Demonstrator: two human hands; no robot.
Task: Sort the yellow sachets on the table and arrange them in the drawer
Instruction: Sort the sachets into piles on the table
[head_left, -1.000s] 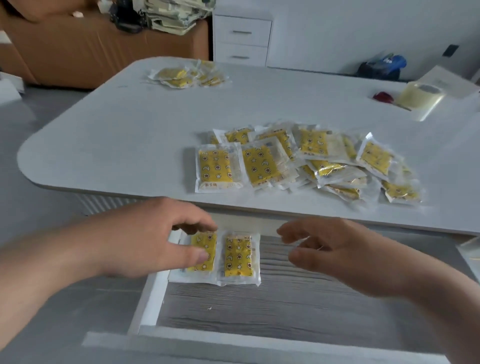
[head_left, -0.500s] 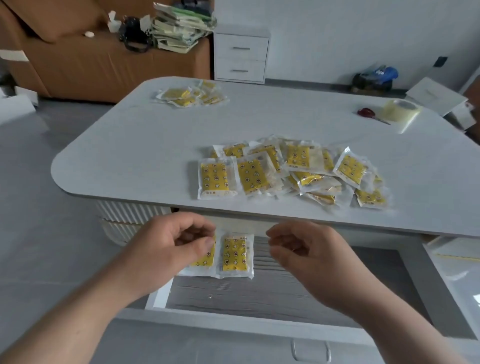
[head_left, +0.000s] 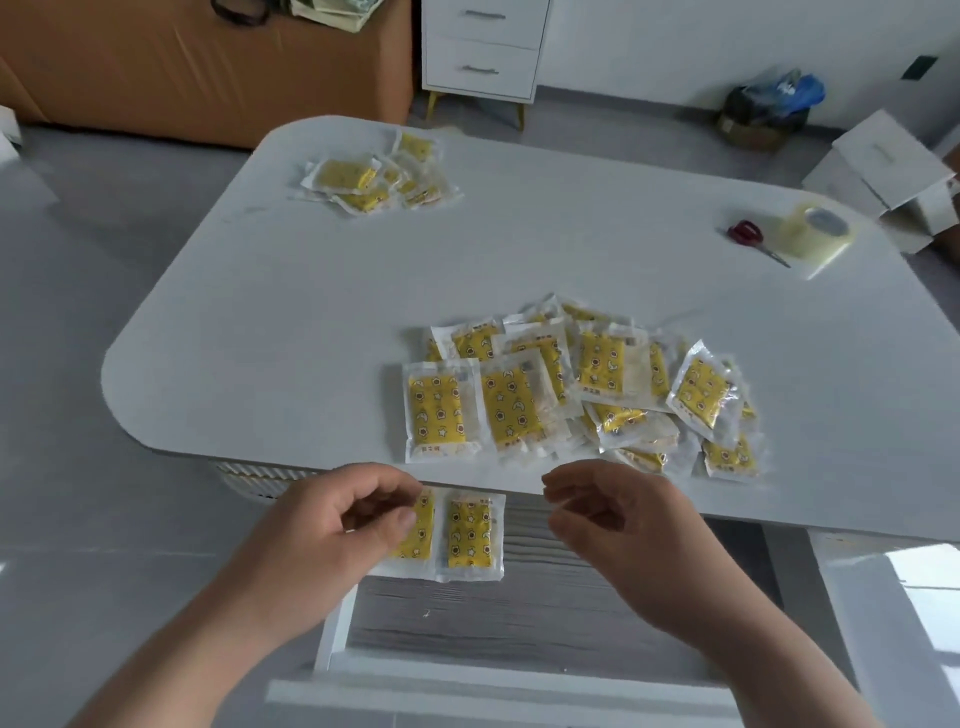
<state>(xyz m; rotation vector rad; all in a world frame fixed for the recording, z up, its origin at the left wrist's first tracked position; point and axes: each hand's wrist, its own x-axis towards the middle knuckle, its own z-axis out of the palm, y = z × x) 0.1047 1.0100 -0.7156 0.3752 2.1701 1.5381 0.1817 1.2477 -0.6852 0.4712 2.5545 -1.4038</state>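
A big loose pile of yellow sachets (head_left: 571, 384) lies near the front edge of the white table (head_left: 311, 322). A smaller pile of sachets (head_left: 374, 176) sits at the far left of the table. Below the front edge the drawer (head_left: 519, 618) stands pulled out. Two sachets lie side by side at its back left: the right one (head_left: 470, 532) is in full view, the left one (head_left: 422, 535) is partly hidden. My left hand (head_left: 332, 525) hovers over that left sachet with loosely curled fingers, and I see nothing between them. My right hand (head_left: 623, 530) hangs beside the pair, loosely curled and empty.
Red-handled scissors (head_left: 748, 236) and a roll of clear tape (head_left: 818, 231) lie at the table's far right. On the floor beyond the table stand a white drawer cabinet (head_left: 483, 47), a brown sofa (head_left: 156, 62) and white boxes (head_left: 883, 166).
My left thumb has come off the left sachet in the drawer. Both hands have curled and sit closer to the table's front edge. The two drawer sachets have not moved.
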